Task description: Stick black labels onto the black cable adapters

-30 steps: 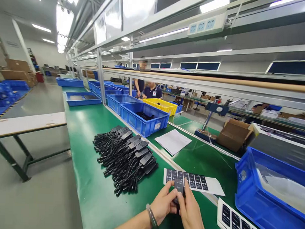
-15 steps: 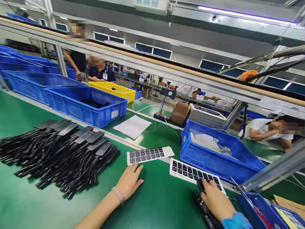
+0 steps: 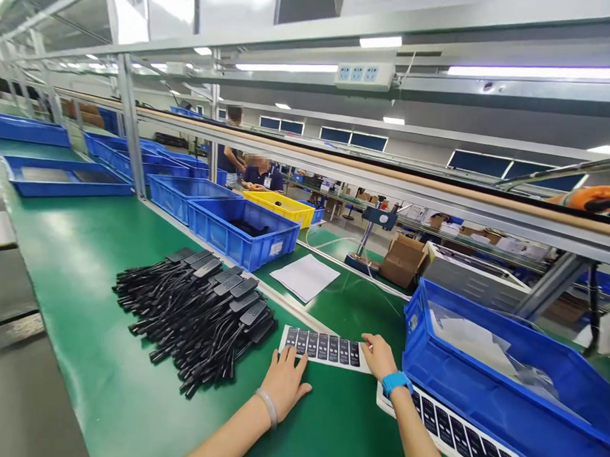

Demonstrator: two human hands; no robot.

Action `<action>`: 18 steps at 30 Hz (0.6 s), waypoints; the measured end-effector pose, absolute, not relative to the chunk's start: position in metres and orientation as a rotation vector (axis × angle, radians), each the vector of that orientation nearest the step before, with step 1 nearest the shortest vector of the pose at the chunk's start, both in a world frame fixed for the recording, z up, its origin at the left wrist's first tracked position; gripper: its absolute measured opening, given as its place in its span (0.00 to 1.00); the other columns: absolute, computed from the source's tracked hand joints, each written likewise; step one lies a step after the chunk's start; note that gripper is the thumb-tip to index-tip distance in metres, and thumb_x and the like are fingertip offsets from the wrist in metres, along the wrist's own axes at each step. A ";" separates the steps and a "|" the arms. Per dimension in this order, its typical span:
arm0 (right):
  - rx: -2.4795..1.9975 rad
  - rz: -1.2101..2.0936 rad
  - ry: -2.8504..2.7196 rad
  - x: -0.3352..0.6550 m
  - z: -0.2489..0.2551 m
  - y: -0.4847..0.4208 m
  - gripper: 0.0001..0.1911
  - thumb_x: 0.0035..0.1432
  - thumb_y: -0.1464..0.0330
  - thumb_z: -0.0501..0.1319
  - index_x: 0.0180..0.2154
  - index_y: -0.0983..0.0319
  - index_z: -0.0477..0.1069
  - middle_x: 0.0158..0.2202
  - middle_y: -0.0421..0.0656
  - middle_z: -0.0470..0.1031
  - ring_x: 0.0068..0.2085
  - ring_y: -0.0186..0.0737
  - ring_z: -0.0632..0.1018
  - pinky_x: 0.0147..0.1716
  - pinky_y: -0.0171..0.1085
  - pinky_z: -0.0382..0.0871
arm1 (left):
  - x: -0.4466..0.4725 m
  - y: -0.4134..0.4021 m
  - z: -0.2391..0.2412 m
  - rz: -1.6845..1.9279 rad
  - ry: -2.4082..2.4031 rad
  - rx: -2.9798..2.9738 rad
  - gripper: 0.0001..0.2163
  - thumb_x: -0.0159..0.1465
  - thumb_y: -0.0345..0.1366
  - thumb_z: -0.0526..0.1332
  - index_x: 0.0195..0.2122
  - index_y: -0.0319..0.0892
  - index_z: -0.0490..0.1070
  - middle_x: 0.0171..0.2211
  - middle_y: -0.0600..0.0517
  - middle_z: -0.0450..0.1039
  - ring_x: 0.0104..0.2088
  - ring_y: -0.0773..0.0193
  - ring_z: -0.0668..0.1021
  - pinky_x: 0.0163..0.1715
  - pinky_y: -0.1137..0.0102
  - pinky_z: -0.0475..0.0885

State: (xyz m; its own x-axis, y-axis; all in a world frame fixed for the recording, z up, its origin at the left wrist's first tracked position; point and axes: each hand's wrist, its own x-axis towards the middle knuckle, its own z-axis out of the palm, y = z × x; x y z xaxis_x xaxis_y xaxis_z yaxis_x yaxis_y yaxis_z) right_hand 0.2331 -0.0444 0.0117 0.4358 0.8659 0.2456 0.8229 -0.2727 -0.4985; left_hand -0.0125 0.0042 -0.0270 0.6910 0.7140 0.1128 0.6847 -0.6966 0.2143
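Observation:
A white sheet with a row of black labels (image 3: 323,347) lies on the green bench in front of me. My left hand (image 3: 285,382) rests flat at its lower left edge, fingers spread, a pale bangle on the wrist. At the sheet's right end, the fingertips of my right hand (image 3: 379,358) close on the edge by the last label; a blue band circles that wrist. My right forearm crosses over a second label sheet (image 3: 451,427). Left of my hands is a heap of black cables with flat rectangular ends (image 3: 207,312).
Beyond the sheets stand a large blue bin (image 3: 500,368) with plastic bags and a blue bin (image 3: 245,236) of dark items. White paper (image 3: 306,277) lies between them. A metal upright (image 3: 131,126) rises at the bench's far edge. Two people work behind the rail.
My right hand has left the black cabled items at the right and moved left to the first label sheet. My left hand now touches that sheet. The view has swung left.

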 end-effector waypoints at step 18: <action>-1.321 0.310 -0.500 0.226 0.041 -0.073 0.24 0.37 0.51 0.68 0.33 0.59 0.69 0.32 0.38 0.68 0.31 0.35 0.71 0.25 0.31 0.71 | -0.057 0.052 0.028 0.681 1.988 2.432 0.12 0.62 0.30 0.56 0.47 0.35 0.66 0.44 0.39 0.66 0.44 0.48 0.71 0.42 0.56 0.68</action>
